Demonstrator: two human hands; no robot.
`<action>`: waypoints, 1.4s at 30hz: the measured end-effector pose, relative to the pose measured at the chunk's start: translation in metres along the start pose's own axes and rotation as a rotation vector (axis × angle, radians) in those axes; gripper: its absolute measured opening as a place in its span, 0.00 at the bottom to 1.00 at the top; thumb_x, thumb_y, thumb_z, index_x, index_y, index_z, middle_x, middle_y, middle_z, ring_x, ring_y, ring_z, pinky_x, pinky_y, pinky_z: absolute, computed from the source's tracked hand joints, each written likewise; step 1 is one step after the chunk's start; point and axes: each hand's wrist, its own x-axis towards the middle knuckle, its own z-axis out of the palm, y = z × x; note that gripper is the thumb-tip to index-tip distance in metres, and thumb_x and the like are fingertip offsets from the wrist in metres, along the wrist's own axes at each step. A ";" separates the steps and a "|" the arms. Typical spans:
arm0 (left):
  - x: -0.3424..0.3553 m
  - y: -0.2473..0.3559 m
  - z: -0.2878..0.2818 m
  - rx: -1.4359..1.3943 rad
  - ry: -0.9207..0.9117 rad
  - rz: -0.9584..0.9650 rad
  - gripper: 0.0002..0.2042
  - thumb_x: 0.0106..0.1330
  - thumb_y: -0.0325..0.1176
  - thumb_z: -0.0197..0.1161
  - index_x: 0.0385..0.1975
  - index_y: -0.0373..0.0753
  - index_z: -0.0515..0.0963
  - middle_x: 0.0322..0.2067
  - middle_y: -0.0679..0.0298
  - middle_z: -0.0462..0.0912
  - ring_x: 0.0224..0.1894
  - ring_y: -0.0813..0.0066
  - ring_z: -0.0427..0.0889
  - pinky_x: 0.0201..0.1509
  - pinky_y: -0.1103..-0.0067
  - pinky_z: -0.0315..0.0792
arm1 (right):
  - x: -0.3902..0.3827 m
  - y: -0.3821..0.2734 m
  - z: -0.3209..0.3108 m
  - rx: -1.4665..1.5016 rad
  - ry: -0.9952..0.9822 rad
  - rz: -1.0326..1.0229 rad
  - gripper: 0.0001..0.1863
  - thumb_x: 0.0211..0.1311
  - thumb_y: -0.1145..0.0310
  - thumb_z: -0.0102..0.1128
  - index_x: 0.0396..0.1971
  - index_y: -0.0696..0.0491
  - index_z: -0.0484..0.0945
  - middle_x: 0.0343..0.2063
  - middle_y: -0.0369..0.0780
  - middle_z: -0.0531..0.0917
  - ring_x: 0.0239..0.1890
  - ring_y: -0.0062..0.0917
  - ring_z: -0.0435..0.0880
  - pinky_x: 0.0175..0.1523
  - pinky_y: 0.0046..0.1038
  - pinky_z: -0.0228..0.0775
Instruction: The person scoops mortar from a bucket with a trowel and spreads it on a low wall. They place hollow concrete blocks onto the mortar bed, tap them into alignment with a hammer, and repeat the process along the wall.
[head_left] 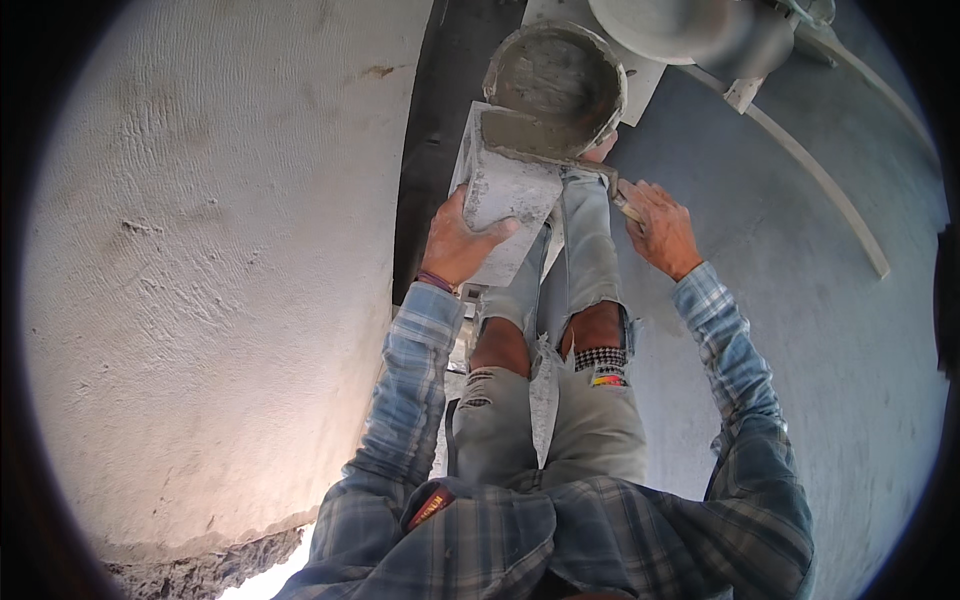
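Observation:
My left hand is wrapped round the near left side of a light-grey, mortar-smeared slab, with the thumb lying on top. I cannot tell whether it is a board or a block. My right hand grips the handle of a trowel to the right of the slab. Its blade is coated in wet grey mortar and lies across the slab's far end. Just beyond stands a round bucket of wet mortar, its rim caked.
A rough plastered wall rises close on my left. Pale round containers stand at the far right, beside a curved pale strip on the grey surface. My legs in torn jeans are below my hands.

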 end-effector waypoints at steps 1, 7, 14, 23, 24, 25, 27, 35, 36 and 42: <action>0.002 0.006 0.000 -0.007 -0.008 -0.002 0.32 0.47 0.41 0.76 0.51 0.32 0.74 0.46 0.49 0.81 0.51 0.56 0.80 0.56 0.69 0.72 | 0.002 0.000 -0.005 0.042 0.031 0.018 0.29 0.54 0.70 0.61 0.59 0.50 0.68 0.53 0.47 0.77 0.54 0.42 0.77 0.54 0.38 0.73; -0.009 0.028 -0.003 -0.009 -0.041 0.064 0.32 0.47 0.41 0.76 0.51 0.31 0.73 0.44 0.48 0.82 0.50 0.54 0.80 0.56 0.68 0.72 | 0.051 0.023 0.030 0.064 0.172 -0.001 0.28 0.53 0.72 0.61 0.57 0.52 0.69 0.51 0.48 0.77 0.53 0.44 0.77 0.52 0.40 0.74; 0.001 0.029 0.001 -0.003 0.014 0.025 0.32 0.47 0.40 0.76 0.51 0.32 0.73 0.44 0.49 0.82 0.49 0.55 0.81 0.56 0.69 0.72 | -0.029 -0.029 -0.016 0.030 0.084 0.028 0.24 0.52 0.74 0.59 0.53 0.53 0.71 0.43 0.42 0.78 0.44 0.39 0.80 0.45 0.36 0.74; -0.019 -0.001 -0.008 -0.165 0.066 -0.008 0.31 0.47 0.36 0.76 0.52 0.32 0.73 0.45 0.51 0.82 0.49 0.58 0.81 0.56 0.70 0.72 | 0.109 -0.006 0.082 0.273 0.135 0.497 0.29 0.63 0.56 0.55 0.56 0.60 0.65 0.50 0.55 0.76 0.52 0.48 0.76 0.56 0.43 0.69; -0.018 -0.003 -0.005 -0.161 0.066 -0.012 0.31 0.47 0.36 0.76 0.52 0.32 0.73 0.45 0.51 0.82 0.49 0.58 0.81 0.56 0.70 0.72 | 0.137 0.008 0.113 0.222 0.208 0.560 0.30 0.61 0.54 0.57 0.54 0.61 0.65 0.51 0.57 0.75 0.53 0.47 0.76 0.57 0.40 0.69; -0.018 -0.007 -0.007 -0.152 0.070 -0.020 0.31 0.47 0.35 0.76 0.52 0.31 0.73 0.46 0.51 0.82 0.49 0.58 0.81 0.56 0.69 0.72 | 0.158 0.000 0.125 0.160 0.200 0.624 0.28 0.64 0.55 0.50 0.55 0.61 0.65 0.51 0.56 0.75 0.53 0.47 0.77 0.56 0.41 0.70; -0.017 -0.003 -0.009 -0.098 0.077 -0.015 0.31 0.47 0.35 0.76 0.51 0.31 0.73 0.45 0.51 0.82 0.49 0.58 0.82 0.55 0.69 0.72 | 0.193 -0.005 0.146 0.073 0.199 0.745 0.25 0.67 0.57 0.45 0.55 0.61 0.65 0.49 0.52 0.76 0.51 0.45 0.77 0.53 0.41 0.72; -0.020 -0.017 -0.003 -0.031 0.088 -0.025 0.27 0.51 0.28 0.75 0.50 0.29 0.71 0.42 0.54 0.83 0.45 0.68 0.82 0.52 0.74 0.75 | 0.202 0.014 0.144 0.601 -0.122 0.550 0.19 0.60 0.67 0.60 0.49 0.58 0.71 0.29 0.39 0.77 0.31 0.25 0.79 0.36 0.29 0.77; -0.018 -0.020 -0.003 -0.026 0.089 -0.016 0.27 0.51 0.28 0.75 0.50 0.29 0.71 0.42 0.54 0.83 0.45 0.68 0.82 0.52 0.74 0.75 | 0.198 0.018 0.140 0.804 -0.147 0.556 0.18 0.59 0.69 0.62 0.48 0.58 0.72 0.26 0.37 0.77 0.28 0.23 0.79 0.33 0.27 0.78; -0.023 -0.015 -0.005 -0.141 0.070 -0.058 0.27 0.50 0.31 0.75 0.49 0.30 0.73 0.42 0.53 0.83 0.45 0.65 0.83 0.52 0.73 0.75 | 0.150 0.023 0.118 1.488 -0.189 0.512 0.16 0.56 0.76 0.62 0.46 0.55 0.74 0.26 0.33 0.77 0.21 0.15 0.73 0.26 0.21 0.71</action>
